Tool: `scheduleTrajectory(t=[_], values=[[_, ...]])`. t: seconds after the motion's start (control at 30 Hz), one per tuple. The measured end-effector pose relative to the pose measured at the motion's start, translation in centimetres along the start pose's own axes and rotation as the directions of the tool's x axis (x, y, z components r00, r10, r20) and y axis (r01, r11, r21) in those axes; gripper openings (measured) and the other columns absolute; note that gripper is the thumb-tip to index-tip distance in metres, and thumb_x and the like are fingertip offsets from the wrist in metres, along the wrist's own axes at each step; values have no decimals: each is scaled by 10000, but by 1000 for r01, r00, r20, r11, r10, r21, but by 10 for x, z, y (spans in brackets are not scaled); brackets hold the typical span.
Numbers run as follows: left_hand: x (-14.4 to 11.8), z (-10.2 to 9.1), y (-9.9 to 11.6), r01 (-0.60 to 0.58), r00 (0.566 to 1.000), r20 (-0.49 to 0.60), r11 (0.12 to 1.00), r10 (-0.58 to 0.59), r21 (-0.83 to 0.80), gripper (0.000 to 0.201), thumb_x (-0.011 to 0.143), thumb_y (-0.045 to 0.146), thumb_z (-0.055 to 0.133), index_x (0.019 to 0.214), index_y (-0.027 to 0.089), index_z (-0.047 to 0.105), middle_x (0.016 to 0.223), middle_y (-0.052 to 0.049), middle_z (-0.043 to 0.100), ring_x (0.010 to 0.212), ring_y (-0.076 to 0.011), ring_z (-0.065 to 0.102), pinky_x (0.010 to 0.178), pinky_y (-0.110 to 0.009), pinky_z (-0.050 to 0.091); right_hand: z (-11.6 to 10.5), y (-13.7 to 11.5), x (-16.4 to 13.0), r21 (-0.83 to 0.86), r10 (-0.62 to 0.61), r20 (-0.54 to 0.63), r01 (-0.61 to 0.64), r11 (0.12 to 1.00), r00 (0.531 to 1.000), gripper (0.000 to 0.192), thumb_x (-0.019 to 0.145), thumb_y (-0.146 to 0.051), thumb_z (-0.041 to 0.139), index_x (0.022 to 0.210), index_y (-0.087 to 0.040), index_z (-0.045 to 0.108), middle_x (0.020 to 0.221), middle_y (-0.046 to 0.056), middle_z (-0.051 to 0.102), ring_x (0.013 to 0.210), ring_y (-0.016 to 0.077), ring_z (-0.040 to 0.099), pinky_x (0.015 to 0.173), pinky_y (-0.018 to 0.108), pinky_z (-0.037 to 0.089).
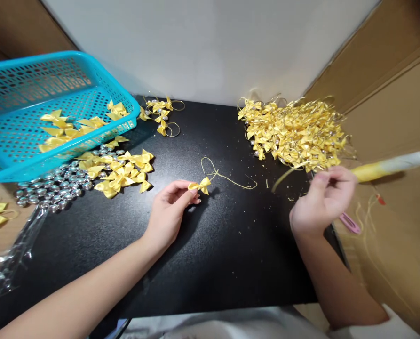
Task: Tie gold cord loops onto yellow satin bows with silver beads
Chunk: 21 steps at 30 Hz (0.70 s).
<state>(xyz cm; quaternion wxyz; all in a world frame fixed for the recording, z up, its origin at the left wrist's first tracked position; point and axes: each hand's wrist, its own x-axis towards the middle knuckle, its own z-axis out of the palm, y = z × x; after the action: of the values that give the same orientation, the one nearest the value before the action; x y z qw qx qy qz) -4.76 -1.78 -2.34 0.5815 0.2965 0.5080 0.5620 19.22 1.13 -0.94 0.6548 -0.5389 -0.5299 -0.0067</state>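
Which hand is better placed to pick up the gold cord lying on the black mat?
Probably the right hand. The left hand pinches a yellow bow, so its grip is occupied. The gold cord lies between both hands, and the right hand's fingers look blurred but seem freer.

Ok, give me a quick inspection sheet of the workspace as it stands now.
Surface: black mat, speckled with small gold scraps.
Job's things: yellow bow with gold cord trailing from it.
Clutter: loose bows, silver beads, blue basket with bows inside, big pile of finished bows, glue stick, pink tool.
Grippers: left hand pinches the bow in its fingers; right hand raised, fingers curled, contents unclear.
Cables: nothing seen.
Surroundings: white wall, cardboard at the right.
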Motion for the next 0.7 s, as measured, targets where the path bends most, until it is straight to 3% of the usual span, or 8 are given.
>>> scheduleTrajectory(t=[0.03,0.1,0.13,0.2,0.27,0.47,0.57,0.7], values=[[0,0,0,1,1000,3,1000,-1,9,104,699,208,777,757,178,696,763,27,666,628,-79,606,628,-188,512,0,-1,-1,21,-19,16,19,1000,1000,65,916,-210,490,853,-224,491,893,22,461,913,182,517,828,365,421],[0,-1,1,-2,1000,22,999,1,43,116,697,214,774,764,177,686,764,29,661,617,-81,597,618,-195,507,1,-6,-8,60,-66,268,51,997,961,85,899,-183,519,826,-225,513,903,22,514,914,179,533,825,355,429],[0,-1,1,0,1000,30,998,-1,59,120,697,216,772,770,179,683,762,31,659,612,-80,592,612,-195,504,3,-10,-14,71,-88,428,64,995,900,92,865,-182,573,793,-222,532,887,17,557,875,176,559,787,339,450],[0,-1,2,13,999,36,996,-16,89,127,698,221,767,786,187,681,755,35,659,609,-79,589,611,-192,503,7,-18,-24,86,-116,765,78,993,634,69,847,-171,602,817,-223,566,918,20,623,934,188,571,848,362,451],[0,-2,3,21,999,22,994,-24,109,137,698,230,762,799,196,676,723,39,651,594,-86,583,594,-196,501,10,-22,-28,41,-76,845,78,996,529,110,834,-167,618,925,-226,603,1026,39,647,1015,207,558,905,392,440],[-1,-4,3,-20,996,84,987,7,157,109,728,248,745,815,230,681,710,19,662,640,-123,588,611,-229,506,-18,-16,15,-210,82,658,79,974,748,121,846,-193,591,957,-214,633,1039,69,641,1013,221,578,903,393,456],[-3,-5,2,-66,992,118,972,40,223,79,762,275,725,818,240,682,700,10,651,624,-136,564,587,-249,494,-61,1,38,-498,258,676,170,850,691,130,839,-277,616,929,-188,647,976,80,666,937,253,599,866,423,452],[-4,-6,0,-112,984,167,961,71,254,128,754,255,729,861,243,659,732,18,633,581,-113,535,521,-218,459,-117,31,44,-831,499,521,277,483,693,281,815,-373,632,963,-138,672,971,137,656,895,308,578,773,441,450]])
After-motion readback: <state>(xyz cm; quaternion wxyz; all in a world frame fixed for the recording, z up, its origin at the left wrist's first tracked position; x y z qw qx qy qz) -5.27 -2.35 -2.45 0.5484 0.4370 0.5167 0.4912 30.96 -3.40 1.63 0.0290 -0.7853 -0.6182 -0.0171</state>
